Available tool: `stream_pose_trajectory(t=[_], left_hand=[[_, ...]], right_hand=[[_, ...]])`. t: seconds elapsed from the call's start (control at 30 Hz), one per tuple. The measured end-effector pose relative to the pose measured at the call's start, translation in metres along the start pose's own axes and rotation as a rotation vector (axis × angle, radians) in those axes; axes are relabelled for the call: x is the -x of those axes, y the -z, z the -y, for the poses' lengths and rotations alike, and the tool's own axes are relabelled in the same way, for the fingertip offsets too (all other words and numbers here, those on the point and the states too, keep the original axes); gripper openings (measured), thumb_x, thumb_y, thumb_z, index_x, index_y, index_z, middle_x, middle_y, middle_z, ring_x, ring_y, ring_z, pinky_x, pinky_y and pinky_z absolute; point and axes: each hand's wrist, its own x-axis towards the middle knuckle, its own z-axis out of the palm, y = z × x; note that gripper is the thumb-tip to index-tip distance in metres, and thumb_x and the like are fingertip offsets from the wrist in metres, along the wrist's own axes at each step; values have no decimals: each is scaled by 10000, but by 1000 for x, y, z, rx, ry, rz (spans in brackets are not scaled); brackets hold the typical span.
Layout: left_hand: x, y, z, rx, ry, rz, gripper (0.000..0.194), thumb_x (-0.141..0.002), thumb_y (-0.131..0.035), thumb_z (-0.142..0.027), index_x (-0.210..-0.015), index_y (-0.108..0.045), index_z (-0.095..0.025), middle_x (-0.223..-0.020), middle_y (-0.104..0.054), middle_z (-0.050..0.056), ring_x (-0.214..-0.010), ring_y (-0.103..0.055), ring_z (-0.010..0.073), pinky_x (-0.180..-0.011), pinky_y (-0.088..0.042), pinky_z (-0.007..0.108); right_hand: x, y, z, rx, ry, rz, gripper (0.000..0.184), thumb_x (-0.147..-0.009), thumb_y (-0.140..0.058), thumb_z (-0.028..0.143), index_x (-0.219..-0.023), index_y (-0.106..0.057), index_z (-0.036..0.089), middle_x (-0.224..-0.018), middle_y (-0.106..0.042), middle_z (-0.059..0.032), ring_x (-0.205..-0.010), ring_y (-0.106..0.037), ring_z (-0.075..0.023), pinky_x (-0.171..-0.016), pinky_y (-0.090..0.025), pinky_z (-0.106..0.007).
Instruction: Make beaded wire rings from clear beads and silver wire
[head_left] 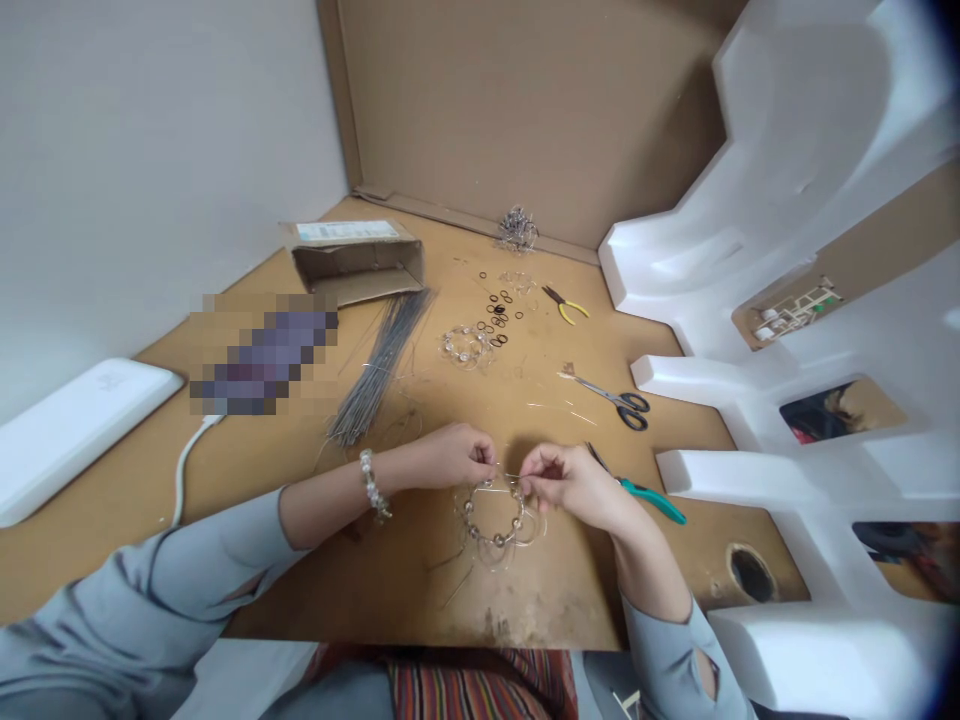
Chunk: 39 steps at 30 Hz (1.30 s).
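Noted nearest, below the edge of the table (555, 610): striped cloth (480, 692). Observed just beyond, at the near middle of the tabletop: a beaded wire ring (499, 541), with finer loops around it (unable to tell whether resting on the surface). Found left hand (466, 455) and right hand (568, 483) near each other but apart, with fingertips of each pinched on wire at the far edge of the ring. Recorded a beaded bracelet (371, 485) on the left wrist. Located a teal-handled tool (654, 498) just right of the right hand, partly hidden by it. Logged farther on: black-handled scissors (628, 405) to the right, a bundle of grey wires (379, 375) to the left, and between them a second beaded ring (466, 345) beside scattered small dark rings (498, 318). Identified farther still: yellow-handled pliers (566, 304) at right, an open cardboard box (360, 268) at left. Listed farthest: a wire tangle (517, 230) near the cardboard panel (525, 100).
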Motion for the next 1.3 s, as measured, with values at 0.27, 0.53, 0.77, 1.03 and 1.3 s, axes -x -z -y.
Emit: stream_pose_trajectory(t=[0.27,0.53,0.77,1.03,1.3], left_hand=[[3,-5,-8,-33,-1,-94,142,-703,-544,-241,-692,-642,-138,-566,-572,-19,-534,-462,93,-491,-316,184],[-7,-15,13,295,-49,-61,173,-690,-581,-195,-838,-632,-122,-746,-657,35,-668,-576,125,-634,-449,224],[-9,-32,15,330,-136,-240,143,-777,-519,-178,-897,-593,-152,-840,-628,44,-784,-589,141,-718,-476,263],[-17,-32,18,512,-174,-356,105,-854,-458,-225,-922,-508,-165,-776,-569,11,-704,-589,110,-693,-497,268],[-14,-22,14,459,-129,-376,137,-872,-441,-293,-826,-465,-166,-666,-549,-23,-558,-523,77,-551,-441,202]], right_hand=[[-3,-14,3,-177,-61,129,168,-767,-578,330,-811,-567,168,-670,-629,13,-500,-576,-71,-453,-403,-172],[-1,-22,-2,-109,-66,-157,293,-753,-595,449,-698,-563,162,-593,-623,2,-484,-590,-94,-492,-450,-202],[8,-32,1,238,35,-379,176,-807,-489,279,-726,-615,187,-546,-628,11,-479,-579,-107,-536,-438,-206],[-9,-25,14,619,164,-512,168,-803,-485,229,-765,-644,191,-637,-668,-23,-548,-585,-120,-569,-395,-202],[-19,-24,3,634,229,-535,180,-831,-464,242,-819,-638,196,-704,-681,-35,-613,-603,-129,-610,-402,-210]])
